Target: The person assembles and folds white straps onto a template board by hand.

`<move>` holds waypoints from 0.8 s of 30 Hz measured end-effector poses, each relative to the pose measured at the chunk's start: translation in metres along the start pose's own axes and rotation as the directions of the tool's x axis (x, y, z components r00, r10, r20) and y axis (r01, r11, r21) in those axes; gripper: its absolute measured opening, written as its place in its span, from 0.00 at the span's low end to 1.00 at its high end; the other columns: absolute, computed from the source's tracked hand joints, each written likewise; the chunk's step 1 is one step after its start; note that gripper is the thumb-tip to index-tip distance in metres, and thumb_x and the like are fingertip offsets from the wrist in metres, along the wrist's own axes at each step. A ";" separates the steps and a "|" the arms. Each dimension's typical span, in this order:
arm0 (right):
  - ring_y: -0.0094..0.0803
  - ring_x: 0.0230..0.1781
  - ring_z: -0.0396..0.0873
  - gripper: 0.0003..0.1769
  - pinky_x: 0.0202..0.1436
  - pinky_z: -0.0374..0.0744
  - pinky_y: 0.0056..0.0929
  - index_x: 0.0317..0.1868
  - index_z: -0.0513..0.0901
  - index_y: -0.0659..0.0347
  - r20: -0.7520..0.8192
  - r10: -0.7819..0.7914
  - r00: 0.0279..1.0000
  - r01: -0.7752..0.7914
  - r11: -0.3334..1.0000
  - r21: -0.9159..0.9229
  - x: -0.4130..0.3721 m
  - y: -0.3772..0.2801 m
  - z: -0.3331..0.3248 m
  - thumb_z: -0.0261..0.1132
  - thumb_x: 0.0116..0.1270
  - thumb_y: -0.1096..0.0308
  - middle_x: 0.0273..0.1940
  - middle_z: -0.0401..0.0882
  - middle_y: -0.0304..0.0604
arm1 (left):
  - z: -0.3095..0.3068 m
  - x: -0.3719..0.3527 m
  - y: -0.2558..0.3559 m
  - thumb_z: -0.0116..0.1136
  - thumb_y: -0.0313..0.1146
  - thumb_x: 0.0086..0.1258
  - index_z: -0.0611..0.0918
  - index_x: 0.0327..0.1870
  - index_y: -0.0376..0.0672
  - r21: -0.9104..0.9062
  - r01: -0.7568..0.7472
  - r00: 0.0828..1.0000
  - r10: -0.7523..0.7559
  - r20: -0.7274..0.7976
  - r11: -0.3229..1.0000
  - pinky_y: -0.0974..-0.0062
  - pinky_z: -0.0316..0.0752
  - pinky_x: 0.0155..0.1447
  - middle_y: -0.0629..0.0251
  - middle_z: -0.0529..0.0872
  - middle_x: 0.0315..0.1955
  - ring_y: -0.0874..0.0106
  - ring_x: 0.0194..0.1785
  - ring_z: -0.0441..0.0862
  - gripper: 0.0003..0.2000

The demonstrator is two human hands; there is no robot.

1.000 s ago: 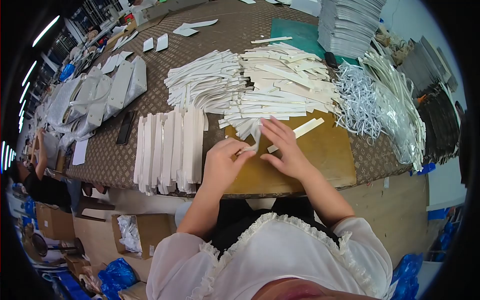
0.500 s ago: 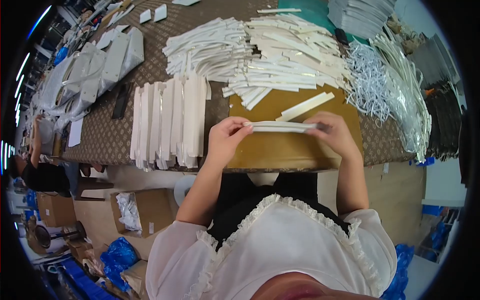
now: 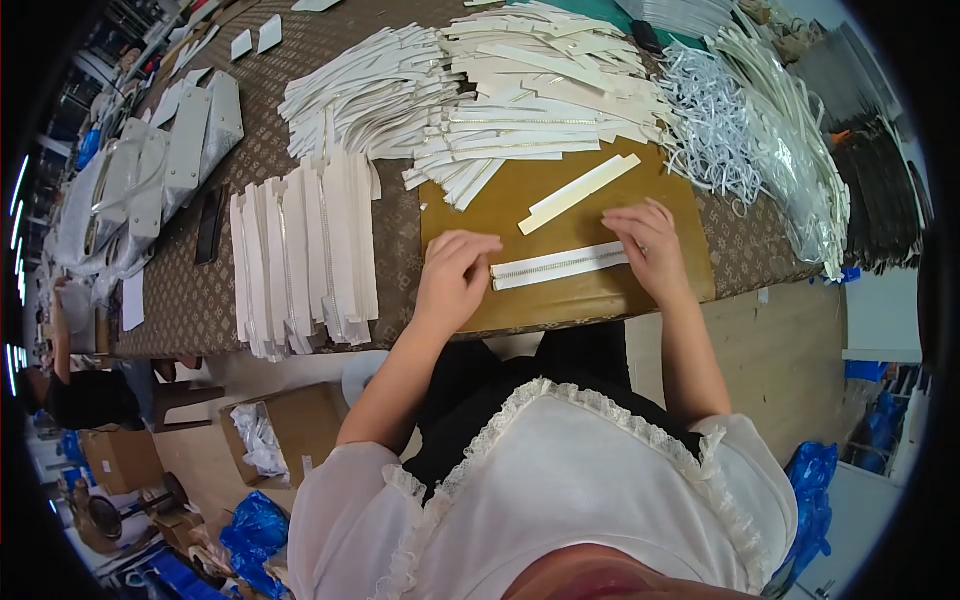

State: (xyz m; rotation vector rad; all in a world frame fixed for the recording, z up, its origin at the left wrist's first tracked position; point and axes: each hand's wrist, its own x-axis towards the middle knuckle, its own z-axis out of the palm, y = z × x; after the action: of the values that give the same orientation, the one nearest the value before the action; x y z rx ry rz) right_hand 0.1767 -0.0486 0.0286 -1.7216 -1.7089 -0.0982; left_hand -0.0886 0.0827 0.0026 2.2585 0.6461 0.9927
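Observation:
A white zipper with a row of metal-looking teeth along its middle lies flat on the brown mat. By its left end is my left hand, fingers loosely bent and apart, holding nothing. Over the other end hovers my right hand, its fingers stretched out and empty, hiding the zipper's right tip. Just beyond, a cream strip with a white band rests at a slant on the mat.
Bundled white strips stand left of the mat. Heaps of loose strips spread behind it. White curled cords and a plastic-wrapped bundle lie right. Bagged white pieces are at far left, where a person sits.
The zipper, held between both hands before, now lies opened flat on the mat with its teeth showing. Both hands have let go of it. The view has shifted slightly.

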 end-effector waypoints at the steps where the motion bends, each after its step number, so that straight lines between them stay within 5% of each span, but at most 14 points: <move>1: 0.37 0.48 0.79 0.10 0.65 0.67 0.40 0.39 0.85 0.57 -0.006 -0.003 1.000 0.003 1.000 -0.001 0.011 0.000 0.007 0.67 0.57 0.78 0.43 0.84 0.36 | 0.004 0.008 0.002 0.64 0.23 0.58 0.85 0.40 0.43 0.003 -0.005 1.000 0.005 -0.002 1.000 0.65 0.72 0.54 0.64 0.85 0.39 0.60 0.45 0.80 0.09; 4: 0.37 0.47 0.78 0.11 0.61 0.69 0.38 0.41 0.85 0.56 -0.015 -0.104 0.994 0.104 0.994 0.029 0.041 -0.004 0.029 0.67 0.57 0.77 0.42 0.83 0.36 | 0.029 0.039 0.009 0.67 0.26 0.57 0.84 0.41 0.42 0.077 0.095 0.995 -0.096 0.015 0.993 0.64 0.73 0.53 0.63 0.85 0.37 0.60 0.43 0.79 0.10; 6: 0.38 0.45 0.78 0.10 0.59 0.69 0.37 0.40 0.84 0.56 0.065 -0.111 0.992 0.106 0.992 0.072 0.054 -0.006 0.041 0.68 0.56 0.77 0.40 0.83 0.37 | 0.046 0.052 0.010 0.69 0.31 0.55 0.84 0.39 0.43 0.296 0.134 0.987 -0.155 0.047 0.946 0.64 0.71 0.53 0.62 0.83 0.38 0.59 0.44 0.79 0.11; 11: 0.38 0.43 0.77 0.08 0.58 0.69 0.36 0.37 0.83 0.57 0.053 -0.099 0.994 0.094 0.991 0.093 0.063 -0.016 0.051 0.69 0.55 0.76 0.37 0.81 0.39 | 0.063 0.065 -0.005 0.69 0.27 0.57 0.83 0.40 0.38 0.238 0.169 0.964 -0.211 0.162 0.957 0.69 0.76 0.44 0.62 0.83 0.35 0.66 0.35 0.80 0.11; 14: 0.37 0.42 0.77 0.08 0.59 0.68 0.37 0.36 0.83 0.57 0.058 -0.087 0.995 0.079 0.990 0.120 0.064 -0.013 0.050 0.69 0.54 0.76 0.36 0.81 0.38 | 0.069 0.062 -0.010 0.68 0.25 0.57 0.83 0.38 0.39 -0.376 0.331 0.943 -0.317 0.101 0.865 0.75 0.74 0.37 0.61 0.83 0.32 0.68 0.32 0.80 0.09; 20: 0.34 0.38 0.78 0.08 0.59 0.69 0.39 0.34 0.82 0.55 0.034 -0.162 0.986 0.158 0.982 0.101 0.078 -0.015 0.043 0.70 0.53 0.75 0.33 0.82 0.36 | 0.065 0.065 -0.012 0.65 0.21 0.60 0.84 0.37 0.37 -0.464 0.231 0.966 -0.257 0.006 0.855 0.80 0.72 0.32 0.64 0.82 0.29 0.76 0.27 0.77 0.06; 24: 0.31 0.37 0.79 0.09 0.57 0.72 0.39 0.33 0.82 0.54 -0.022 -0.348 0.937 0.348 0.937 0.019 0.091 -0.026 0.038 0.71 0.51 0.74 0.34 0.83 0.33 | 0.052 0.066 -0.007 0.65 0.21 0.60 0.84 0.37 0.36 -0.424 0.218 0.967 -0.254 -0.030 0.879 0.79 0.72 0.33 0.65 0.82 0.29 0.77 0.28 0.76 0.05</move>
State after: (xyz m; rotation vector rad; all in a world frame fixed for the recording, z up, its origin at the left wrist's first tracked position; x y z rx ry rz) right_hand 0.1493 0.0449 0.0572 -1.3798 -1.9776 -0.2535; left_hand -0.0100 0.1127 0.0020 1.7257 0.6554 0.9991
